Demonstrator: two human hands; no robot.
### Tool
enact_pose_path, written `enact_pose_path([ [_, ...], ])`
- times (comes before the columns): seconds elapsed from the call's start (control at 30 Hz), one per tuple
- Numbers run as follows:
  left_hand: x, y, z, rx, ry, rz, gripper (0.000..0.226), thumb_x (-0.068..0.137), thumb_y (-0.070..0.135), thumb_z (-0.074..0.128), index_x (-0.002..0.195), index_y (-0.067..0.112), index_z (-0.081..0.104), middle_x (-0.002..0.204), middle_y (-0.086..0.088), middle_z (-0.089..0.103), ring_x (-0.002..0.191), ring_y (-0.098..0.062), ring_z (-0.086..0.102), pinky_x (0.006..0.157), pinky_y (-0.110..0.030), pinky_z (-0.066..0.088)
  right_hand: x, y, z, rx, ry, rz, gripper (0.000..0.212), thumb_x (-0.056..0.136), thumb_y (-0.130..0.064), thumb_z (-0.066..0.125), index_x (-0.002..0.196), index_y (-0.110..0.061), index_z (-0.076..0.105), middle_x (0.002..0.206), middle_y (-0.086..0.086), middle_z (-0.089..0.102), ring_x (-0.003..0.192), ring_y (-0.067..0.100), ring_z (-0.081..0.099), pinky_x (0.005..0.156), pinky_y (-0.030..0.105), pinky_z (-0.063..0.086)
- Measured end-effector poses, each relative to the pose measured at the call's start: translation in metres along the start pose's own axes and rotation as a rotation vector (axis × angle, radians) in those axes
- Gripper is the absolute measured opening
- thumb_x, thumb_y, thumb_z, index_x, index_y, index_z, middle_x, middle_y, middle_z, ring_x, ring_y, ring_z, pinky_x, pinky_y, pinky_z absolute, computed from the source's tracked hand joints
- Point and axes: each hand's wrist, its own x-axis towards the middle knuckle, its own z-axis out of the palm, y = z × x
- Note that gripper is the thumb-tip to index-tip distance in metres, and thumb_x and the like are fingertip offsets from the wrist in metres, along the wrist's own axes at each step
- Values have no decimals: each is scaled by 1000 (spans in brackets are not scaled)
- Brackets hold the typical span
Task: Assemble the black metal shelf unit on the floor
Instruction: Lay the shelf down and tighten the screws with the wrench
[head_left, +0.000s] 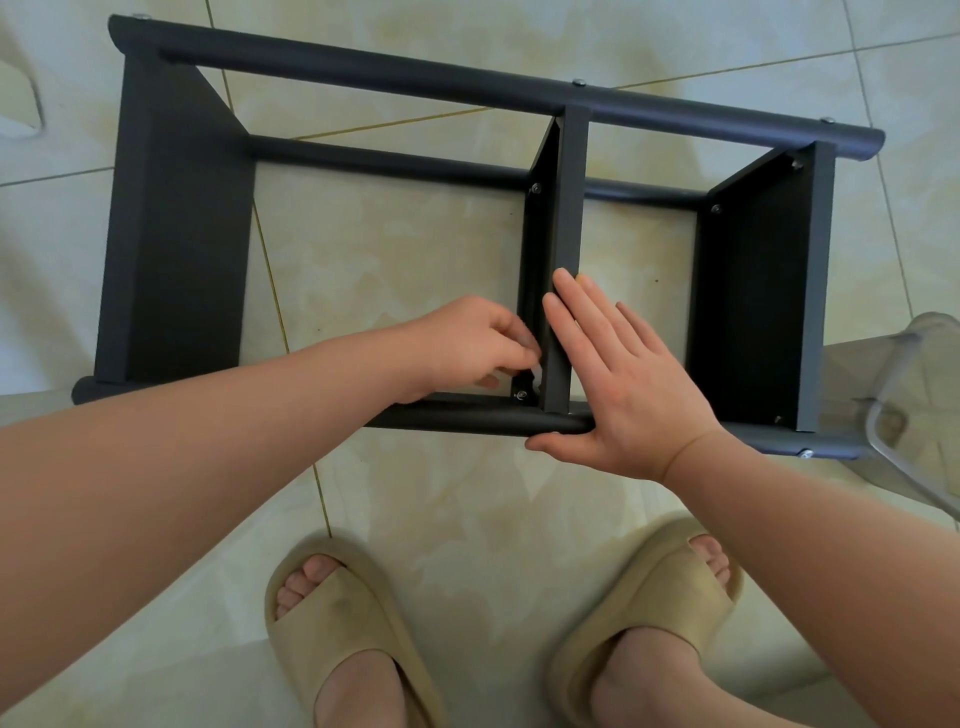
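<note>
The black shelf unit lies on its side on the tiled floor, its long tubes running left to right and three flat panels standing on edge between them. Farthest left is the left panel, wide and matt. The left forearm reaches in from the lower left corner, over the near tube. The left hand sits just left of the middle panel, knuckles up. Its fingers are curled with the tips bunched against that panel's left face, just above a screw at the panel's near corner. Whether the fingertips pinch anything cannot be told.

On the other side of the middle panel lies the right hand, flat and spread. Its straight fingers rest along the panel's upper edge and point away from the person, while the thumb lies stretched out leftward along the near side of the tube — it grips nothing. The right forearm runs back to the lower right corner.

Further right stands the right panel, and past the unit's end a clear plastic object at the frame edge. Below the hands, two feet in beige slippers stand on the tiles.
</note>
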Motion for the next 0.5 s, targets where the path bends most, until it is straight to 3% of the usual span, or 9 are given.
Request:
enact_pose_path([
  [0.1, 1, 0, 6, -284, -32, -139, 8, 94, 15, 67, 87, 14, 63, 85, -3, 70, 84, -14, 70, 72, -26, 55, 0, 0, 0, 0, 0, -1, 115, 82, -82, 46, 161, -6, 15, 170, 8, 3, 157, 26, 3, 122, 54, 24],
  [0.23, 4, 1, 7, -285, 65, -182, 9, 91, 20, 71, 96, 15, 67, 88, -2, 73, 81, -12, 71, 65, -23, 52, 0, 0, 0, 4, 3, -1, 115, 82, -82, 47, 161, -6, 14, 170, 8, 3, 157, 26, 3, 122, 55, 25],
  [0.5, 8, 5, 12, -333, 154, -145, 8, 94, 22, 67, 101, 20, 65, 82, 2, 73, 83, -14, 70, 73, -28, 50, 0, -1, -1, 10, 7, -1, 114, 82, -81, 48, 161, -5, 16, 169, 9, 4, 157, 27, 5, 121, 55, 26],
])
